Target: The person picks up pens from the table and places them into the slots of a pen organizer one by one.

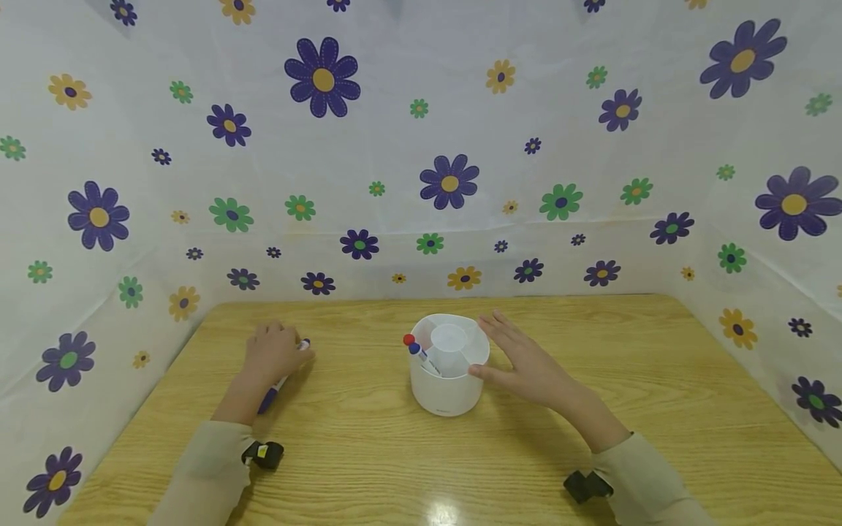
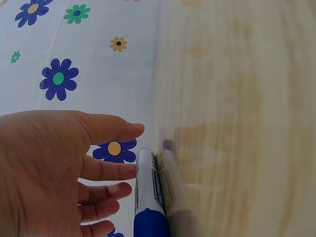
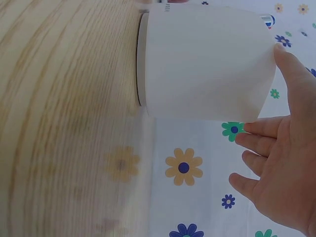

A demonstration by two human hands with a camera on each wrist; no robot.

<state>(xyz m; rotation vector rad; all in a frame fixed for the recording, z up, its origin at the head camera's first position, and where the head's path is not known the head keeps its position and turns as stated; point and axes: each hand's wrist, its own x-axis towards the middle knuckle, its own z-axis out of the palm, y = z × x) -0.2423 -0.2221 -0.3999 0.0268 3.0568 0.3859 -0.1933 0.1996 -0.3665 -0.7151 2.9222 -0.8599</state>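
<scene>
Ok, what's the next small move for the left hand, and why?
Probably close the left hand round the marker lying on the table: the left wrist view shows the thumb apart from it. The right hand is at the rim of the white holder.

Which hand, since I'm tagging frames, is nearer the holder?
Right: the right hand is just right of the holder; the left hand is well left of it, at a marker.

prob. a staged booth: wood-grain tbl [image 1: 368, 467] w/ floral cloth [image 1: 375, 139] on 3 sides
</scene>
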